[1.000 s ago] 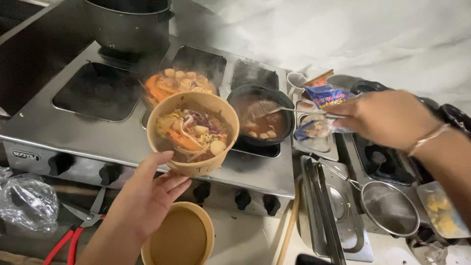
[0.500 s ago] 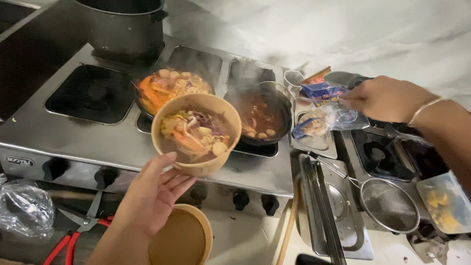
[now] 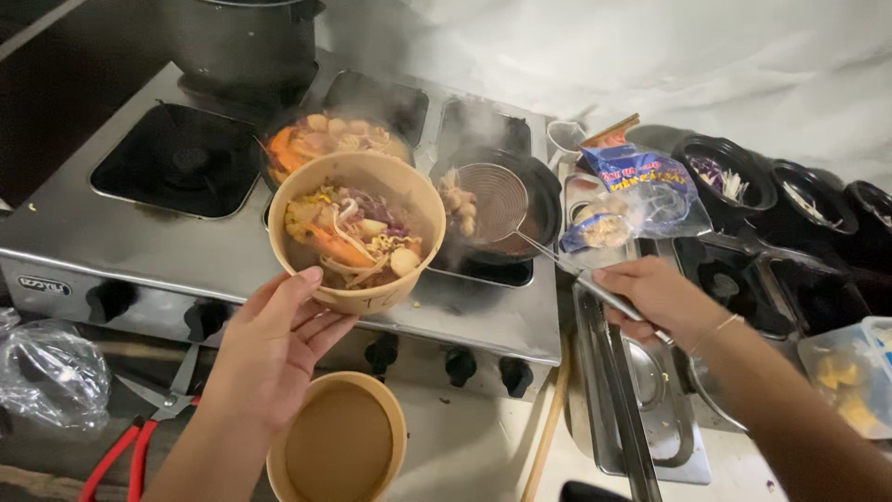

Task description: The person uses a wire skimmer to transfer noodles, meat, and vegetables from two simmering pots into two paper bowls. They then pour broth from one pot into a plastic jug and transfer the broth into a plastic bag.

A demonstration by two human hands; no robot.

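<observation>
Head view: left hand (image 3: 269, 349) cradles noodle bowl (image 3: 356, 232); right hand (image 3: 655, 297) grips strainer (image 3: 492, 200).

The round brown paper bowl of noodles and vegetables (image 3: 356, 232), held up by the left hand (image 3: 274, 344), blocks the way to the middle of the steel cooker top (image 3: 84, 218). Just beside it, the round wire-mesh skimmer (image 3: 492, 200) in the right hand (image 3: 655, 297) fills the space over the dark steaming pot (image 3: 539, 200). The square black burner recess (image 3: 177, 158) at the left stands open. Below, the empty brown paper bowl (image 3: 339, 446) and red-handled pliers (image 3: 125, 451) occupy the lower ledge.
</observation>
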